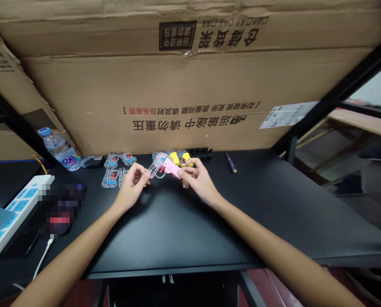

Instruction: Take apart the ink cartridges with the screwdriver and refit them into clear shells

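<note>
Above the black tabletop I hold a small toy gun [171, 167], clear plastic with a pink grip. My left hand [132, 187] pinches its clear end between thumb and fingers. On the pink part, my right hand [198, 181] has its thumb and fingers closed. Red and blue bits show inside the clear body. Just behind my hands lie more clear toy guns, some with a yellow grip [174, 158], partly hidden by the held one. Several clear toy guns [111, 160] lie left of them, some partly covered by my left hand.
Black parts [200, 153] lie at the back, with a screwdriver [231, 163] to their right. A water bottle [62, 149] leans at the back left. Nearer on the left are a white power strip [21, 209] and a plugged-in phone [61, 213]. A cardboard sheet [193, 81] stands behind.
</note>
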Motion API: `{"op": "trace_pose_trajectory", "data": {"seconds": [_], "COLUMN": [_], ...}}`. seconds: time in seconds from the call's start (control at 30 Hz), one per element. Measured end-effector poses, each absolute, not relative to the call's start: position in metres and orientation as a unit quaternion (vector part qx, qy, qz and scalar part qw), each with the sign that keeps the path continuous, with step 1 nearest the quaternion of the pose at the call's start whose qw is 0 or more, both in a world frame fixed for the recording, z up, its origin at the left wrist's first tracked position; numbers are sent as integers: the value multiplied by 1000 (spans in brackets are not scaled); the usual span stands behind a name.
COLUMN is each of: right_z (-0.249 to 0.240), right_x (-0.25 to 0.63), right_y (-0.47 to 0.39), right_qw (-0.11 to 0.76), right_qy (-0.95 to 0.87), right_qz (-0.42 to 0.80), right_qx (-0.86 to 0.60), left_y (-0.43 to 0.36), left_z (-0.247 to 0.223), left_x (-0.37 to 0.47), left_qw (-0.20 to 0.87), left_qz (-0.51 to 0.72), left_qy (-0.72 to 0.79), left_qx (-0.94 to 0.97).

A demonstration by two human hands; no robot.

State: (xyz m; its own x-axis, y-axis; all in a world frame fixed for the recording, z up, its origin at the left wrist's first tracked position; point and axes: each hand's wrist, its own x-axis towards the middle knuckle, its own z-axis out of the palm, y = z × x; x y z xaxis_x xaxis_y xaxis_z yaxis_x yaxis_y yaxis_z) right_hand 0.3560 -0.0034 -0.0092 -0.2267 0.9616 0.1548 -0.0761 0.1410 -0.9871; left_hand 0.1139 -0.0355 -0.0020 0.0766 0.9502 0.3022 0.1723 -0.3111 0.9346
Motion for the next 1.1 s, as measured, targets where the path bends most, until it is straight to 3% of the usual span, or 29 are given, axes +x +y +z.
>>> {"op": "trace_pose_trajectory", "data": {"seconds": [0.2,0.5,0.83,1.1], "right_z": [-13,-20,-17,-4], "right_x": [347,346,352,353], "right_y": [-13,-15,-15,-18], "right_qw": [421,305,255,248], "right_qy": [-613,-679,-751,-778], "right_qz": [561,553,459,420], "right_qx": [-364,-374,-400,-396], "left_y": [-45,-49,-48,-46], "left_z": [-6,1,-7,0], "left_x": [120,118,114,111], "left_qw": [368,216,181,31], "left_qz": [368,251,208,223], "left_qy": [429,488,438,413], "left_qx": [739,808,855,882]}}
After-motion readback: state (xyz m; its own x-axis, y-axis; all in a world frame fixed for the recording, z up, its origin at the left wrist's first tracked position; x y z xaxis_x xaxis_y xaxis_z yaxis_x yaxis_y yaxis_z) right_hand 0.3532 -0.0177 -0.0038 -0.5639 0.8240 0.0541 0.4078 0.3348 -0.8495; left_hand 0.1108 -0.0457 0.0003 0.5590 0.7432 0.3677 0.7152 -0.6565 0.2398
